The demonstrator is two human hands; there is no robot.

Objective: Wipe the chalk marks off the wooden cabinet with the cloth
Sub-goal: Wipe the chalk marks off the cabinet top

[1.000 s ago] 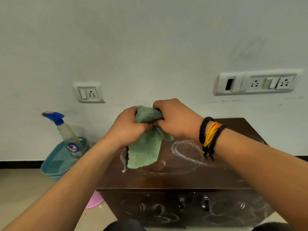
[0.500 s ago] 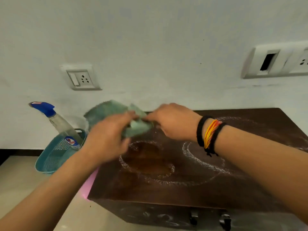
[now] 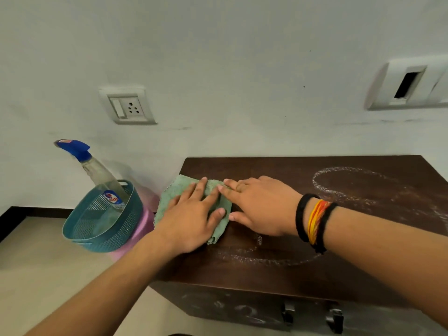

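Note:
A dark wooden cabinet (image 3: pixel 278 170) fills the lower right, its top and front streaked with white chalk marks (image 3: pixel 344 183). A green cloth (image 3: pixel 171 197) lies folded on the top's left end. My left hand (image 3: pixel 191 214) presses flat on the cloth with fingers spread. My right hand (image 3: pixel 260 206) lies flat beside it, fingertips on the cloth's right edge, with black and orange bands on the wrist.
A teal mesh basket (image 3: pixel 101 229) holding a blue-capped spray bottle (image 3: pixel 97 170) sits on a pink stool left of the cabinet. The white wall behind carries a socket (image 3: pixel 127 107) and a switch panel (image 3: pixel 409 86). Beige floor lies below left.
The cloth, held up in both hands a second ago, has come down onto the cabinet's left end. Both hands now lie flat on it. The view has shifted closer and left.

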